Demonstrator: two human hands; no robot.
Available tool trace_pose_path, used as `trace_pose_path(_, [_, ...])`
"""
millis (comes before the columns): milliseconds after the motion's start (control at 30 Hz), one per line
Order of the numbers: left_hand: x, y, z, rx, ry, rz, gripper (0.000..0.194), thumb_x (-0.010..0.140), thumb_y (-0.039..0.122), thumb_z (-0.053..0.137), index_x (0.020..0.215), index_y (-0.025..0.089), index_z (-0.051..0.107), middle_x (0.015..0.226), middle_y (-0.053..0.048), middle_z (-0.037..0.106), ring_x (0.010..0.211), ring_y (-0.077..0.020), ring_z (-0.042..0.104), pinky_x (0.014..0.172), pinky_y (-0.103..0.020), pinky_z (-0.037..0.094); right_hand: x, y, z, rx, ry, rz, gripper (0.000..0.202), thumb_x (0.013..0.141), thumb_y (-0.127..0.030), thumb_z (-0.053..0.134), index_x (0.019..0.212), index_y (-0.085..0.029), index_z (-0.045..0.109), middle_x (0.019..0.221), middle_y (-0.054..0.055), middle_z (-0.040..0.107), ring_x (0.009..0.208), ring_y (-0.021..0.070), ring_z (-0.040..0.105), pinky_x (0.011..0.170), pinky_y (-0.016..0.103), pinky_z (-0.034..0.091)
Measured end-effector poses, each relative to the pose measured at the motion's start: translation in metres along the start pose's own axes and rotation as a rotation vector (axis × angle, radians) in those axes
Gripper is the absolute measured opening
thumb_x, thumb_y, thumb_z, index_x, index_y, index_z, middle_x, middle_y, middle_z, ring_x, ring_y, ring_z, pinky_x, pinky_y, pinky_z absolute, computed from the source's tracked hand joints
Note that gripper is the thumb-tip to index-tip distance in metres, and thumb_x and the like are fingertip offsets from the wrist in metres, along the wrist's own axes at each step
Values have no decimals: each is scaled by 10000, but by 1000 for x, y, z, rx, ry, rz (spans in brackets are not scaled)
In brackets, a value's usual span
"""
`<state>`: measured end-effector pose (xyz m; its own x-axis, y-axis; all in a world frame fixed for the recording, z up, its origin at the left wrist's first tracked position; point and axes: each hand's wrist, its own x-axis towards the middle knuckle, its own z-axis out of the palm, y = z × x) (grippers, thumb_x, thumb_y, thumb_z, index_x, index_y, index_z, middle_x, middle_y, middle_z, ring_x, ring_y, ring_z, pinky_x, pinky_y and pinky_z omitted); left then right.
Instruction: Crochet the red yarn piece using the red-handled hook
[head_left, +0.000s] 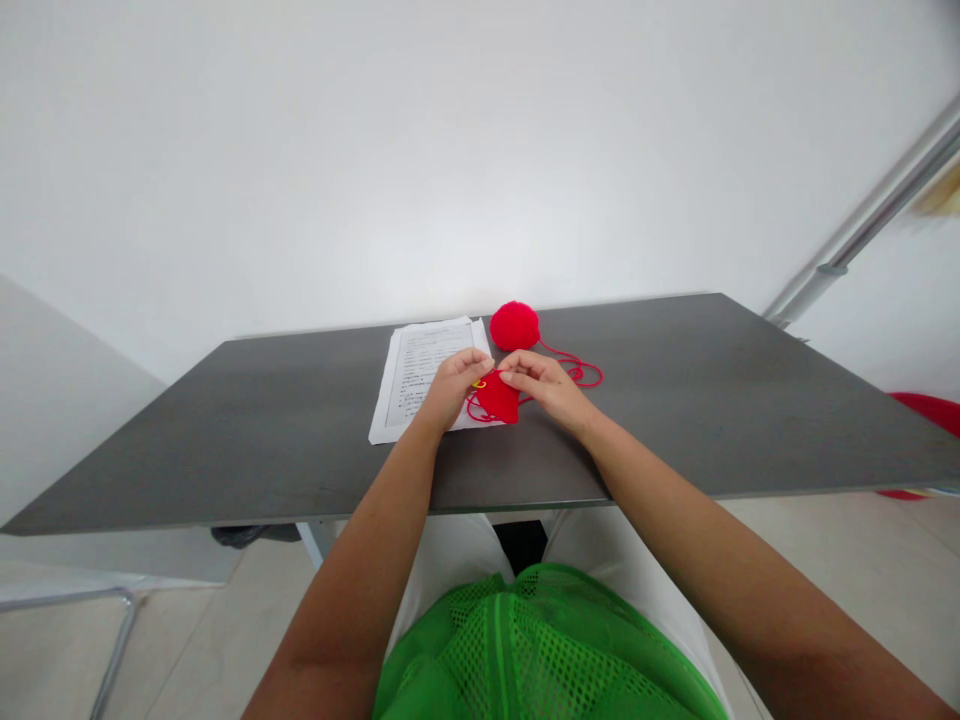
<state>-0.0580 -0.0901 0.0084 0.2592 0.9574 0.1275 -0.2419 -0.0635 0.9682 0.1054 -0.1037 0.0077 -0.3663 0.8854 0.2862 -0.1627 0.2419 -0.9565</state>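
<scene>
Between my hands is a small red piece of yarn work [498, 398], knitted or crocheted, hanging down in a rough point. My left hand [459, 378] pinches its upper left edge, close to a small yellow ring-like piece [478, 384]. The fingers of my right hand [541, 382] are closed on its upper right edge. Loose red strands curl below my left fingers. Behind my hands sits a ball of red yarn [514, 326], its strand [589, 376] looping to the right and running back under my right hand. Whether a hook or needle is held cannot be made out.
Printed sheets of paper [397, 385] lie on the dark grey table [675, 400], partly under my left hand. A white wall [360, 180] stands behind the table. A metal pole [840, 262] slants at the right, and a red object [926, 408] shows past the table's right edge.
</scene>
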Motion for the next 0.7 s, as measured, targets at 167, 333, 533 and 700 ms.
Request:
trace_pose_path(167, [0,0,0,15,6,-1,291,619,365,748,684,150,562,537,47,547,474,-61,461,502,-191,342,0,0,0,-11,0,0,195,738,-346,692,772,-180,594,686,-29,580,629,117,509,617,245,402])
trace_pose_path(333, [-1,1,0,26,8,-5,298,616,374,745,686,152,559,545,41,544,483,-66,462,506,-199,344,0,-1,0,-10,-6,-2,185,750,-339,683,775,-179,595,687,-29,578,629,115,507,624,247,400])
trace_pose_path(533, [-2,3,2,-18,-5,-27,307,598,364,759,673,144,559,532,38,541,476,-62,453,502,-195,336,0,0,-1,-15,-14,-22,170,757,-320,682,774,-176,594,687,-31,571,629,111,502,624,243,394])
trace_pose_path(700, [-2,4,2,-51,-24,-54,304,596,354,770,668,140,567,533,34,540,475,-65,459,501,-198,343,0,-1,-1,-23,-16,-29,160,762,-316,676,774,-177,597,692,-31,575,635,112,509,628,244,399])
